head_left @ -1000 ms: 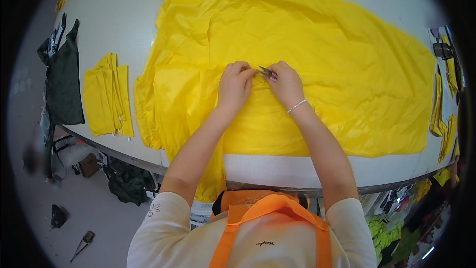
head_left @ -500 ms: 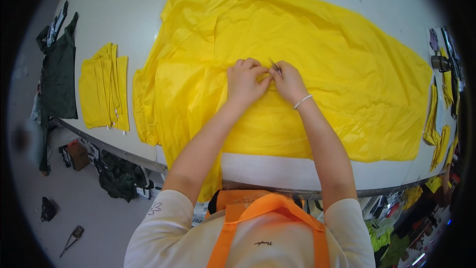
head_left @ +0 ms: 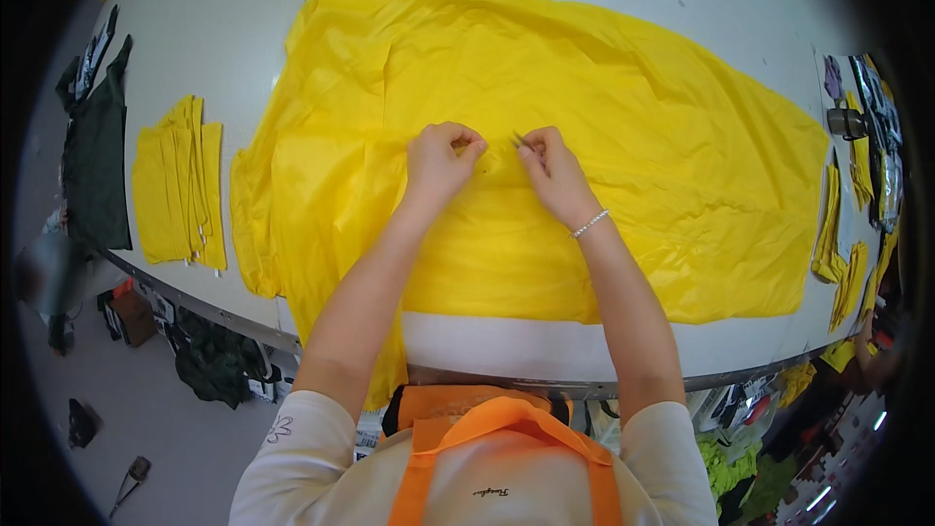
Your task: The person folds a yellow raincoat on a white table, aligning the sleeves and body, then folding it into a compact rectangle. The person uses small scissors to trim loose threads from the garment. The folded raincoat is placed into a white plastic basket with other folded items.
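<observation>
A large yellow garment [head_left: 623, 224] of thin, shiny cloth lies spread over the white table in front of me, its lower left part hanging over the near edge. My left hand [head_left: 443, 168] is above its middle with the thumb and fingertips pinched together; whatever they hold, if anything, is too small to see. Just to the right, my right hand [head_left: 560, 175] is closed around small metal thread snips [head_left: 519, 139], whose tips point away and to the left. A gap separates the two hands. A tiny dark speck shows on the cloth between them.
Folded yellow pieces [head_left: 178, 185] are stacked at the left of the table [head_left: 506, 343], with a dark green garment [head_left: 100, 161] beyond them. More yellow pieces [head_left: 850, 282] and a dark round item [head_left: 846, 123] lie at the right end. Bags and cloth lie below the table.
My hands, close together over the cloth before, have moved apart. The left has gone left, while the right still holds the snips. The whole view has shifted slightly.
</observation>
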The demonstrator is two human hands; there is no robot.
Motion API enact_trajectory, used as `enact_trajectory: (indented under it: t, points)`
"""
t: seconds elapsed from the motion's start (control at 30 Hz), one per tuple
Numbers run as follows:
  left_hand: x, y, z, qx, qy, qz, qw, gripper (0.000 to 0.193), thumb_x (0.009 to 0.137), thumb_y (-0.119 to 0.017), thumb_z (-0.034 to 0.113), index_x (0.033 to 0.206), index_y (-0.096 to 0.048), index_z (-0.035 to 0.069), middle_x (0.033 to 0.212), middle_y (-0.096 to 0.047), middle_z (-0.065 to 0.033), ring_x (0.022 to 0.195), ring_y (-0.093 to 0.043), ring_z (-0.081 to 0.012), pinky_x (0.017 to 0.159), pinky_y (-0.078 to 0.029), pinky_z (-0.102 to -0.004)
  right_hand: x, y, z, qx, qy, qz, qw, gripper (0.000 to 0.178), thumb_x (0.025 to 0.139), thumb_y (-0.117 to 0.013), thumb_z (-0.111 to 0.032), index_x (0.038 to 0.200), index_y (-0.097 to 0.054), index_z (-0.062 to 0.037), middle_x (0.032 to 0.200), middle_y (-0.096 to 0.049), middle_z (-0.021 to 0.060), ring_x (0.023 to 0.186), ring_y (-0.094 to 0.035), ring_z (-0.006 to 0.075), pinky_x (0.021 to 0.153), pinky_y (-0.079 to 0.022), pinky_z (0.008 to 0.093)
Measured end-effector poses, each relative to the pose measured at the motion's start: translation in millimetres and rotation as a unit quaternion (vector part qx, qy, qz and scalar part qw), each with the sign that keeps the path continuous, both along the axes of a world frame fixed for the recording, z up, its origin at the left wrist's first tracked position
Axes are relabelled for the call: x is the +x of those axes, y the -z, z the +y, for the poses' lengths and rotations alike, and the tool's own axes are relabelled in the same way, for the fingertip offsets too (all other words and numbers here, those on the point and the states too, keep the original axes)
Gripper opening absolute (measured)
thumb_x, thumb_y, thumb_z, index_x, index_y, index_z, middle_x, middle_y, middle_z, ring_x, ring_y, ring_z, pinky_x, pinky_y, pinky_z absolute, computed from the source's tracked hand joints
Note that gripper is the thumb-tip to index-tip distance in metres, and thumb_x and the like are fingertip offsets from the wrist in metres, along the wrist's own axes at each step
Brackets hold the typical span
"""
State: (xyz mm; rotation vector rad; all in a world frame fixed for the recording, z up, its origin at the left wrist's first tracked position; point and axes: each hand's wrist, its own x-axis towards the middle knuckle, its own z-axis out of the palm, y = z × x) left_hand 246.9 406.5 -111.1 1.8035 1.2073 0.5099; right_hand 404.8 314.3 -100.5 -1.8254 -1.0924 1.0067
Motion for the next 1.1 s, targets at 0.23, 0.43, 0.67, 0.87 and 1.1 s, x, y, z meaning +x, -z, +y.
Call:
enact_trajectory:
  t: [0.23, 0.43, 0.67, 0.87, 1.1]
  points:
    - [-3.4, 4.5, 8.8, -0.048, 0.027, 0.007, 0.998, 0.015, 0.082, -0.065, 0.012, 0.088, -0.065, -0.002, 0.076, -0.066, -0.0057, 0.067, -0.058, -0.0102, 0.064, -0.047, -0.0243, 4.1, -16.6, 16.6, -0.057, -0.149, -0.102, 0.982, 0.024, 0.087, -0.059, -0.021, 0.097, -0.055, 0.0015, 0.092, -0.063, 0.0176, 0.082, -0.061, 0.0303, 0.073, -0.048, 0.0362]
    - [-3.4, 2.6, 8.2, -0.080, 0.028, -0.028, 0.996, 0.013, 0.084, -0.062, 0.010, 0.089, -0.065, -0.002, 0.077, -0.066, -0.0045, 0.069, -0.058, -0.0094, 0.064, -0.047, -0.0238, 9.0, -23.3, 40.0, -0.105, -0.223, -0.087, 0.965, 0.022, 0.086, -0.060, -0.021, 0.092, -0.059, -0.0003, 0.088, -0.065, 0.0165, 0.081, -0.062, 0.0299, 0.073, -0.048, 0.0358]
    - [-3.6, 4.7, 7.1, -0.061, 0.022, -0.013, 0.998, 0.012, 0.085, -0.060, 0.009, 0.089, -0.063, -0.001, 0.079, -0.065, -0.0035, 0.072, -0.059, -0.0094, 0.065, -0.047, -0.0237, 14.2, -19.4, 48.3, -0.122, -0.241, -0.058, 0.961, 0.021, 0.085, -0.060, -0.021, 0.089, -0.061, 0.0001, 0.086, -0.065, 0.0157, 0.079, -0.062, 0.0269, 0.071, -0.048, 0.0333]
    - [-27.9, -46.2, -20.5, -0.008, -0.019, -0.070, 0.997, 0.008, 0.088, -0.056, 0.009, 0.088, -0.057, 0.001, 0.081, -0.061, -0.0030, 0.072, -0.055, -0.0108, 0.066, -0.045, -0.0246, 17.1, -12.5, 28.0, -0.085, -0.163, 0.002, 0.983, 0.023, 0.086, -0.061, -0.019, 0.096, -0.060, 0.0012, 0.087, -0.064, 0.0145, 0.079, -0.061, 0.0222, 0.073, -0.048, 0.0304]
    - [-141.8, -78.8, -216.3, -0.215, 0.268, 0.098, 0.934, 0.012, 0.086, -0.058, 0.017, 0.085, -0.053, 0.006, 0.072, -0.057, -0.0121, 0.065, -0.057, -0.0278, 0.058, -0.045, -0.0347, 57.1, -55.3, -87.4, -0.018, -0.029, -0.001, 0.999, 0.020, 0.086, -0.062, -0.012, 0.100, -0.057, 0.0011, 0.087, -0.062, 0.0117, 0.078, -0.060, 0.0185, 0.072, -0.048, 0.0269]
